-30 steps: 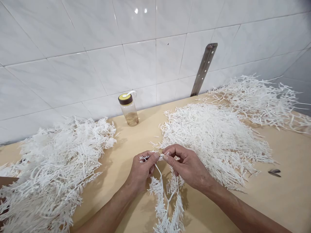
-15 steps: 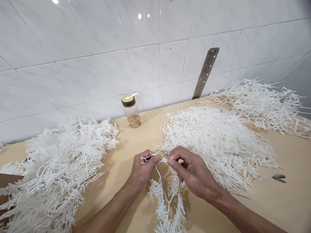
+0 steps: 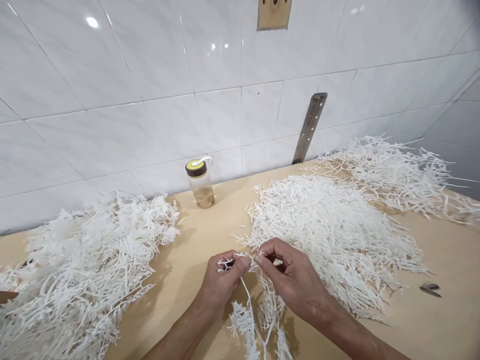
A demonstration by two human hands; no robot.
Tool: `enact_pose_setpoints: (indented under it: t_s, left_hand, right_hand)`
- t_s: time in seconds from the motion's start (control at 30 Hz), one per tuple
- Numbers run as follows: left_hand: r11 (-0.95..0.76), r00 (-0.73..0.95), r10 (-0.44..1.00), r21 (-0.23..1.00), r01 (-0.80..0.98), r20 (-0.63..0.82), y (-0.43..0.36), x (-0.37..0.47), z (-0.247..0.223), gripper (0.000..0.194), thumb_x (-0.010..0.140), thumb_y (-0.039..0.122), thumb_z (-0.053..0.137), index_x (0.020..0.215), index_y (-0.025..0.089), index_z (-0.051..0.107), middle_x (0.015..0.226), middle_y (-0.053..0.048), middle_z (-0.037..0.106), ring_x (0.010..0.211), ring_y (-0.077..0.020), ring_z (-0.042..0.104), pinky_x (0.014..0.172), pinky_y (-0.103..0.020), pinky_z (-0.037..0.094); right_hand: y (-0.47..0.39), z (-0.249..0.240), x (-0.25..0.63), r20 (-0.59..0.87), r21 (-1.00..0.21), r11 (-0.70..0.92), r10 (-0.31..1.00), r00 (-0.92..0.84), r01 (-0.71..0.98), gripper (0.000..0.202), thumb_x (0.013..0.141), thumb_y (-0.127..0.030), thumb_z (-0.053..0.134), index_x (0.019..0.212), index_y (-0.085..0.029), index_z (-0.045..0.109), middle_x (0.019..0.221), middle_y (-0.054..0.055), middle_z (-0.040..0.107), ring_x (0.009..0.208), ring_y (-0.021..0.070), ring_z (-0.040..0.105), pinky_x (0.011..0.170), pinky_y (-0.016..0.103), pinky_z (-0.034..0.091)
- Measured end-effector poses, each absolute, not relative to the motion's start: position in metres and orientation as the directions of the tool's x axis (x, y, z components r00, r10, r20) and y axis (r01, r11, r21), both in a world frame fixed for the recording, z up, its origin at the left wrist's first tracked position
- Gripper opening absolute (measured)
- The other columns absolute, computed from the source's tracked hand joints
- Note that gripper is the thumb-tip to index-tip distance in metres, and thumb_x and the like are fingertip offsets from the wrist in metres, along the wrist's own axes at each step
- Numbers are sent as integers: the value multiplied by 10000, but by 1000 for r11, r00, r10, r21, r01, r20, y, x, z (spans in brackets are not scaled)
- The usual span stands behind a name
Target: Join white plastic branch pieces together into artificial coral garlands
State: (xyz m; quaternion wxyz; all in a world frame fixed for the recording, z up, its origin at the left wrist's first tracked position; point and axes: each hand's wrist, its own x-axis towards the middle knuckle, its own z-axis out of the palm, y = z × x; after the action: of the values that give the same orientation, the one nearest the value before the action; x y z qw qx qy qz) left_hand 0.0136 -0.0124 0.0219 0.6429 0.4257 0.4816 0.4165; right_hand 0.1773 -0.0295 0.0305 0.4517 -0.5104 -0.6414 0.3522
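A white branching plastic sprig [image 3: 245, 320] with feathery tufts hangs below my two hands over the table. My left hand [image 3: 224, 277] is closed on its thin stem, thumb on top, with short bare twigs poking out behind the fingers. Thumb and forefinger of my right hand [image 3: 288, 272] pinch a small tip of the same sprig, right beside the left thumb. Just beyond the right hand spreads a wide pile of loose white plastic pieces [image 3: 322, 220]. Further left lies a heap of tufted white sprigs [image 3: 93, 265].
A clear bottle [image 3: 203, 192] with a dark and yellow lid stands near the tiled wall [image 3: 157, 130]. A metal bracket [image 3: 309, 129] leans there. Bare white stems [image 3: 397, 175] lie at the back right. Two small dark pieces [image 3: 430, 290] rest on the wooden table [image 3: 450, 325].
The view has tilted up, so everything sits lower and a wall socket shows at the top. My hands have drawn slightly closer together, still on the sprig.
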Motion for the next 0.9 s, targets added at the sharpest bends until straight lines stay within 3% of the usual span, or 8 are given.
enact_pose_setpoints:
  t_s: [0.3,0.5,0.6,0.73,0.9]
  left_hand:
    - [297,102,953,943,-150,-284,-11,14,6,433,677,532,790,661,145,598,546,53,390,493,-56,300,459,-185,238]
    - [52,73,996,995,87,-59,-2,7,4,371,734,475,743,623,155,594,578,21,473,575,-96,403,553,-204,331]
    - [10,8,1000,993,119,-11,5,1,2,365,729,458,738,601,162,567,561,31,443,551,-90,385,535,-202,318]
    - [156,-57,987,987,48,-153,8,-2,4,397,714,492,742,604,173,531,516,60,387,465,-66,311,451,-192,253]
    - [257,-17,966,966,17,-257,3,2,5,391,737,502,720,611,178,541,455,67,412,375,-49,293,381,-190,209]
  right_hand:
    - [-28,16,176,264,-881,287,958,-110,377,184,905,-241,570,730,-195,605,710,9,594,636,137,525,549,260,429]
    - [-30,26,176,305,-859,313,948,-88,405,220,934,-278,536,737,-197,590,693,14,576,611,138,517,511,257,428]
    - [-33,44,193,393,-855,371,919,-14,362,253,950,-317,520,732,-205,581,645,11,573,500,116,484,397,229,393]
    - [-36,62,218,428,-874,299,847,317,382,109,908,-324,620,877,-220,620,517,-48,504,376,95,432,333,221,353]
    - [-32,52,209,473,-786,272,842,257,556,92,854,-268,652,798,-208,612,753,15,652,488,95,530,394,215,403]
